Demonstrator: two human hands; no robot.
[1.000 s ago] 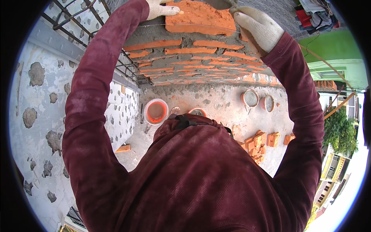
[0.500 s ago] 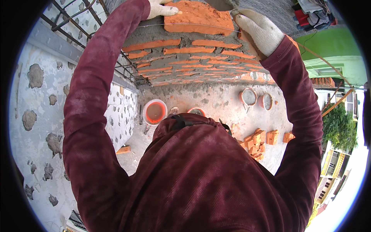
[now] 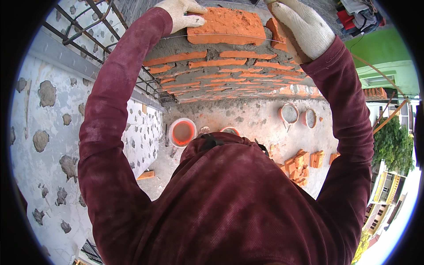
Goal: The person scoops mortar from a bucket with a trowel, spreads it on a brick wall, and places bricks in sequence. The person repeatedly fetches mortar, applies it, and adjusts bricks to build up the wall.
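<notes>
Both my hands wear pale knitted gloves. My left hand (image 3: 183, 14) grips the left end of an orange brick (image 3: 227, 27) lying on grey mortar (image 3: 172, 43) along the wall top. A thin taut string crosses that brick's near face. My right hand (image 3: 304, 28) is closed at the upper edge, above a second brick (image 3: 276, 34) to the right, a narrow gap away from the first. The trowel in it is hardly visible now; its grey blade shows in the earlier picture. Fresh courses of brick and mortar (image 3: 216, 63) drop away below.
Steel rebar (image 3: 84, 26) juts beside the patched white wall (image 3: 48, 132) on the left. Down on the floor stand a tub with reddish liquid (image 3: 182, 133), mortar buckets (image 3: 289, 113) and loose brick piles (image 3: 297, 167). Cloths (image 3: 360, 15) hang at the far right.
My left hand has come further into view around the brick's left end. My right hand has shifted slightly right, and the trowel blade has slipped out of sight at the upper edge.
</notes>
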